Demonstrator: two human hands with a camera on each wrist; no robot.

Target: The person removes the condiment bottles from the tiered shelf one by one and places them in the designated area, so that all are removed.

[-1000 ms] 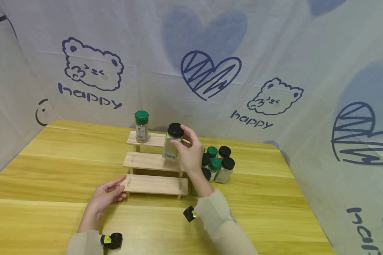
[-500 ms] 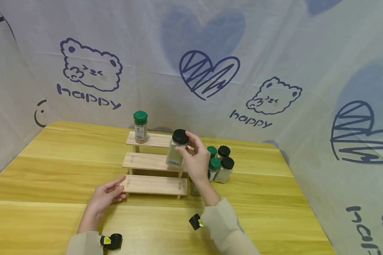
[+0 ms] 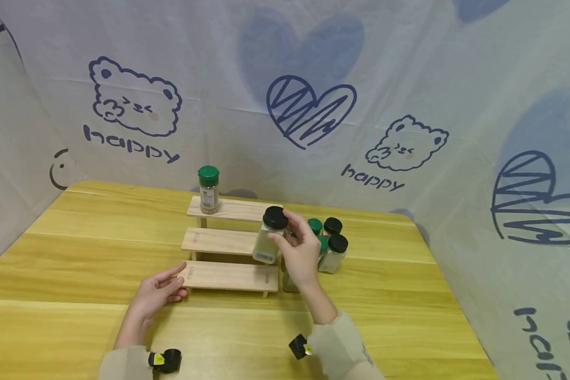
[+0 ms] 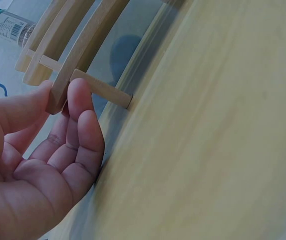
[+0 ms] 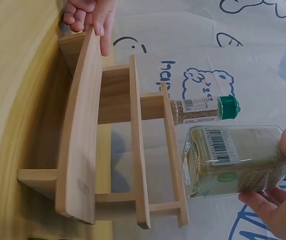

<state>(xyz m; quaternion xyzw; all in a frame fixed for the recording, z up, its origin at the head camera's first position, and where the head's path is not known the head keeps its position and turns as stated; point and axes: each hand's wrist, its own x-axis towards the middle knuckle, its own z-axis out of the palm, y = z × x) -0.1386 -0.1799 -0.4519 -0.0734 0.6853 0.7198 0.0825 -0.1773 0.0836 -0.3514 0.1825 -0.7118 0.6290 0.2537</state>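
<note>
My right hand (image 3: 303, 257) grips a clear glass spice jar (image 3: 268, 240) with a black lid, thumb and fingers on either side near its top. The jar hangs slightly tilted, overlapping the right end of the rack's middle step in the head view; its barcode label shows in the right wrist view. The three-step wooden rack (image 3: 233, 276) stands on the table. My left hand (image 3: 155, 294) pinches the left end of its lowest step between thumb and fingers (image 4: 80, 95). On the top step, at the left, a green-capped spice jar (image 3: 209, 196) stands upright.
To the right of the rack stands a cluster of spice jars with black and green lids, such as a black-lidded jar (image 3: 333, 254); my right hand hides some. Behind the wooden table (image 3: 399, 306) hangs a printed cloth (image 3: 228, 68).
My right hand has moved the black-lidded spice jar right and toward me, from the upper steps to the right end of the middle step. The left hand keeps its place.
</note>
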